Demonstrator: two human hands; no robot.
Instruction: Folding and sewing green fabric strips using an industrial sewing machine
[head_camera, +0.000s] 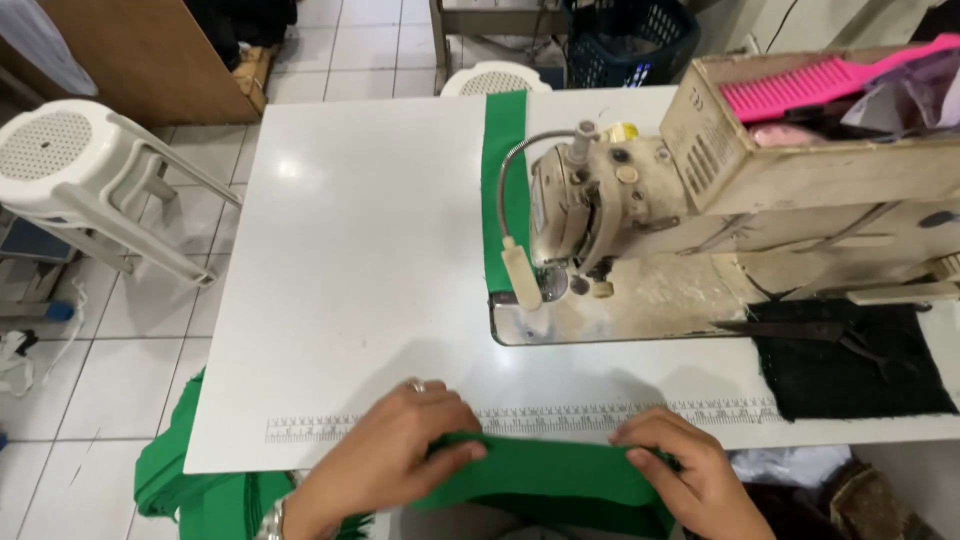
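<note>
Left hand (385, 455) and right hand (680, 470) each pinch green cloth (550, 480) at the table (360, 260) near edge, bare tabletop beyond.

Sewing machine (640, 210) on table (350, 250), scissors (820, 335) right.

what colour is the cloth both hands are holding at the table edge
Green, plain with no pattern: the cloth strip held between the left hand and right hand, head view.

Bare white tabletop (350, 260) (left half) lies open; the sewing machine (640, 200) blocks the right.
</note>
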